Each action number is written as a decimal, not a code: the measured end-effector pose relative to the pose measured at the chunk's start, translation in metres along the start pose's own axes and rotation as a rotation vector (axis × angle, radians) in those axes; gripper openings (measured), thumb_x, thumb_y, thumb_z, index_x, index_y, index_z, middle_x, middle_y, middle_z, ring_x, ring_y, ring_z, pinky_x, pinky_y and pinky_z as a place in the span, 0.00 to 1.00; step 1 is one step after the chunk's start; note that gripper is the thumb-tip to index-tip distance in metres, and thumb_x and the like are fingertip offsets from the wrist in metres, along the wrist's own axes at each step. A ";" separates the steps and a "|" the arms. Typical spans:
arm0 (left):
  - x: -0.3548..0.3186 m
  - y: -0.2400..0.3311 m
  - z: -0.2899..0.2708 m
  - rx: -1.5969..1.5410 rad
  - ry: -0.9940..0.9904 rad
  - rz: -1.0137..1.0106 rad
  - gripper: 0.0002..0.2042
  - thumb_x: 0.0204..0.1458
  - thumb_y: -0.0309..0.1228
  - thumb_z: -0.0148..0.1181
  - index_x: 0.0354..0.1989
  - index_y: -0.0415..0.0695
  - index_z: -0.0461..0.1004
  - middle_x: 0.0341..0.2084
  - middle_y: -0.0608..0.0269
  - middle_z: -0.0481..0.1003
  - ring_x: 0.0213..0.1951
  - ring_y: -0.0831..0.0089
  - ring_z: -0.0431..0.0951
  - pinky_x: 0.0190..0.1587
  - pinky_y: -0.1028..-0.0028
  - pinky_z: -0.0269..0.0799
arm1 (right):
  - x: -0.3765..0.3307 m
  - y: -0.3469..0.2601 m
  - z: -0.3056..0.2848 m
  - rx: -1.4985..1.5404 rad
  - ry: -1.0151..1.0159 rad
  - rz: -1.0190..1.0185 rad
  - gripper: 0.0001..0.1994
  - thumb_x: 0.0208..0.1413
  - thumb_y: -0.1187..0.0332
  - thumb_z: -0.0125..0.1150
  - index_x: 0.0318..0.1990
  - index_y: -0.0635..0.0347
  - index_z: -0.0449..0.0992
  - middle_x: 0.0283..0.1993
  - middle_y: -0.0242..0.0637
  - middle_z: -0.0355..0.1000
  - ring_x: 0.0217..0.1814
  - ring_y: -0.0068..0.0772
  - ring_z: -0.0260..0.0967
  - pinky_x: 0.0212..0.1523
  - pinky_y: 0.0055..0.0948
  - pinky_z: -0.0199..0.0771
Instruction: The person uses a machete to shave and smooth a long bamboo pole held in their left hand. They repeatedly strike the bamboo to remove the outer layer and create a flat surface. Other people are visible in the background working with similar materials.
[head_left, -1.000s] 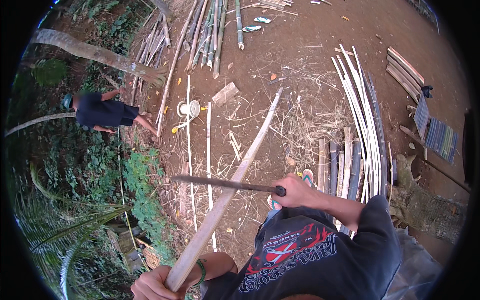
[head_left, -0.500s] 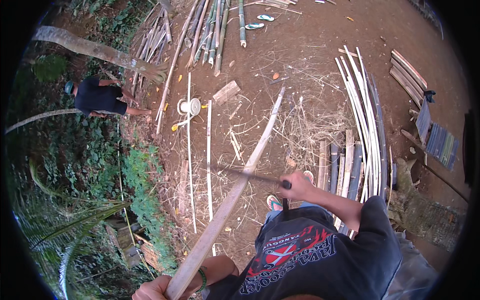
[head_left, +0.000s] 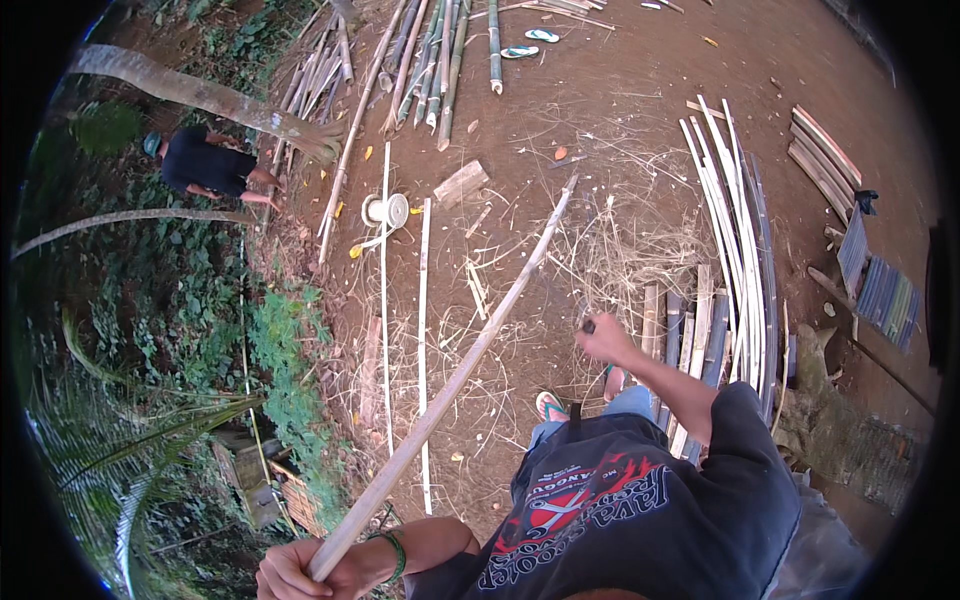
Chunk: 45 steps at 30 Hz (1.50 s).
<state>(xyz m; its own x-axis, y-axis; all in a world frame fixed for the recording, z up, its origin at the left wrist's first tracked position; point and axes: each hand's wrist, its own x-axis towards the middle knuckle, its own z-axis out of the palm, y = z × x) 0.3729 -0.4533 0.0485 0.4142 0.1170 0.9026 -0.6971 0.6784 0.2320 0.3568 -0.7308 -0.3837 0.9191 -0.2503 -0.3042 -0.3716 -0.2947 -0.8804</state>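
A long split bamboo strip (head_left: pixel 438 402) runs slantwise in front of me, its far tip near the scattered shavings. My left hand (head_left: pixel 300 572) is closed round its near end, at the lower edge of the view. To the right of the strip, my right hand (head_left: pixel 610 343) is closed on the dark handle (head_left: pixel 588 326) of a long-bladed knife. The blade hardly shows now; it is turned end-on or smeared. That hand is apart from the strip.
Pale bamboo strips (head_left: pixel 730 230) and a bamboo pile (head_left: pixel 440 70) lie on the ground. A white spool (head_left: pixel 388 211) and a wood block (head_left: pixel 461 184) sit left of centre. Beyond them, a person in dark clothes (head_left: pixel 205 163) stands by the greenery. Sandals (head_left: pixel 530 47) lie far off.
The knife, earlier lying across the strip, has come away, and my right hand has risen slightly to the right. The strip has turned narrower-side up. The person at left has shifted.
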 end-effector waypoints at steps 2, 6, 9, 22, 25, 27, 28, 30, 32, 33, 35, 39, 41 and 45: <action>-0.002 0.018 -0.018 0.122 -0.063 -0.069 0.15 0.64 0.46 0.52 0.37 0.45 0.69 0.17 0.72 0.68 0.16 0.85 0.67 0.19 0.83 0.64 | 0.027 0.018 -0.016 0.147 -0.089 0.143 0.17 0.55 0.56 0.61 0.29 0.64 0.70 0.16 0.37 0.68 0.15 0.30 0.66 0.18 0.35 0.66; -0.012 0.030 -0.026 0.336 0.180 0.049 0.18 0.64 0.45 0.50 0.35 0.40 0.68 0.13 0.72 0.61 0.13 0.84 0.60 0.18 0.84 0.56 | 0.049 0.000 -0.028 0.594 -0.287 0.207 0.24 0.62 0.42 0.53 0.41 0.58 0.64 0.19 0.29 0.66 0.13 0.21 0.61 0.12 0.23 0.61; -0.012 0.034 -0.027 0.358 0.233 0.075 0.18 0.64 0.46 0.50 0.35 0.40 0.68 0.13 0.72 0.60 0.13 0.84 0.59 0.17 0.84 0.55 | 0.082 0.003 -0.020 0.722 -0.254 0.258 0.24 0.64 0.42 0.49 0.38 0.56 0.66 0.22 0.30 0.68 0.14 0.22 0.63 0.14 0.23 0.66; -0.005 0.033 -0.034 0.371 0.286 0.069 0.18 0.63 0.47 0.50 0.33 0.41 0.68 0.12 0.72 0.59 0.12 0.83 0.58 0.16 0.84 0.54 | 0.141 0.054 -0.007 0.768 -0.318 0.566 0.24 0.66 0.44 0.44 0.25 0.53 0.67 0.14 0.25 0.61 0.11 0.20 0.56 0.13 0.25 0.60; 0.000 0.041 -0.044 0.411 0.304 0.064 0.18 0.64 0.46 0.49 0.33 0.42 0.68 0.12 0.72 0.60 0.11 0.83 0.59 0.15 0.84 0.55 | 0.081 -0.022 -0.031 0.577 -0.549 0.389 0.26 0.65 0.43 0.46 0.24 0.54 0.67 0.13 0.24 0.60 0.11 0.19 0.56 0.12 0.23 0.58; -0.002 0.037 -0.054 0.397 0.299 0.075 0.18 0.66 0.46 0.47 0.34 0.42 0.67 0.12 0.72 0.61 0.11 0.83 0.59 0.15 0.84 0.56 | 0.059 -0.051 -0.048 0.441 -0.696 0.288 0.26 0.66 0.43 0.46 0.23 0.53 0.66 0.11 0.23 0.57 0.11 0.18 0.56 0.12 0.22 0.56; -0.001 0.035 -0.050 0.403 0.297 0.079 0.18 0.66 0.46 0.47 0.34 0.42 0.67 0.12 0.72 0.61 0.11 0.83 0.59 0.14 0.84 0.56 | 0.060 -0.046 -0.051 0.449 -0.688 0.297 0.26 0.65 0.43 0.46 0.23 0.54 0.66 0.12 0.24 0.57 0.11 0.18 0.56 0.12 0.22 0.55; 0.001 0.031 -0.044 0.396 0.286 0.083 0.18 0.66 0.46 0.47 0.33 0.43 0.66 0.11 0.72 0.61 0.10 0.84 0.59 0.14 0.84 0.56 | 0.074 -0.030 -0.059 0.458 -0.667 0.305 0.27 0.65 0.42 0.47 0.22 0.54 0.66 0.12 0.24 0.58 0.11 0.18 0.56 0.13 0.22 0.55; 0.001 0.026 -0.037 0.369 0.264 0.080 0.18 0.65 0.46 0.47 0.33 0.43 0.66 0.11 0.72 0.61 0.10 0.84 0.59 0.14 0.84 0.56 | 0.088 -0.015 -0.052 0.523 -0.458 0.386 0.25 0.66 0.44 0.46 0.24 0.55 0.67 0.13 0.25 0.59 0.11 0.18 0.56 0.13 0.24 0.57; 0.001 0.024 -0.035 0.392 0.255 0.068 0.18 0.65 0.46 0.46 0.32 0.43 0.66 0.11 0.73 0.61 0.10 0.84 0.59 0.14 0.84 0.57 | 0.092 -0.002 -0.041 0.542 -0.359 0.405 0.25 0.66 0.45 0.46 0.24 0.55 0.67 0.13 0.25 0.59 0.12 0.19 0.56 0.13 0.24 0.58; 0.000 0.027 -0.036 0.409 0.264 0.078 0.18 0.65 0.47 0.47 0.32 0.44 0.66 0.11 0.73 0.60 0.10 0.84 0.59 0.14 0.84 0.56 | 0.085 -0.007 -0.029 0.507 -0.262 0.440 0.25 0.66 0.46 0.47 0.25 0.56 0.68 0.15 0.26 0.62 0.12 0.20 0.58 0.14 0.23 0.60; 0.000 0.034 -0.044 0.440 0.317 0.089 0.18 0.65 0.47 0.48 0.32 0.44 0.66 0.12 0.73 0.59 0.11 0.85 0.58 0.14 0.84 0.55 | 0.007 -0.090 -0.038 0.519 -0.619 0.336 0.25 0.66 0.45 0.47 0.26 0.56 0.68 0.16 0.26 0.62 0.12 0.19 0.58 0.14 0.23 0.60; 0.000 0.031 -0.045 0.416 0.309 0.073 0.18 0.65 0.47 0.48 0.32 0.44 0.66 0.12 0.72 0.59 0.11 0.84 0.58 0.14 0.84 0.55 | -0.019 -0.115 -0.046 0.542 -0.796 0.282 0.25 0.66 0.44 0.46 0.26 0.55 0.68 0.16 0.25 0.62 0.12 0.19 0.57 0.14 0.23 0.60; -0.002 0.031 -0.037 0.407 0.287 0.077 0.19 0.65 0.48 0.46 0.33 0.43 0.66 0.11 0.73 0.59 0.11 0.84 0.58 0.14 0.84 0.55 | 0.012 -0.084 -0.048 0.627 -0.587 0.488 0.24 0.67 0.46 0.45 0.26 0.55 0.66 0.15 0.26 0.59 0.12 0.19 0.56 0.12 0.24 0.60</action>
<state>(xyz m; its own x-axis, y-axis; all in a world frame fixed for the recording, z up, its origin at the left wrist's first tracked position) 0.3720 -0.4057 0.0408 0.4567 0.3892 0.8000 -0.8802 0.3284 0.3428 0.3924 -0.7536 -0.2961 0.6654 0.3329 -0.6682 -0.7465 0.3033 -0.5923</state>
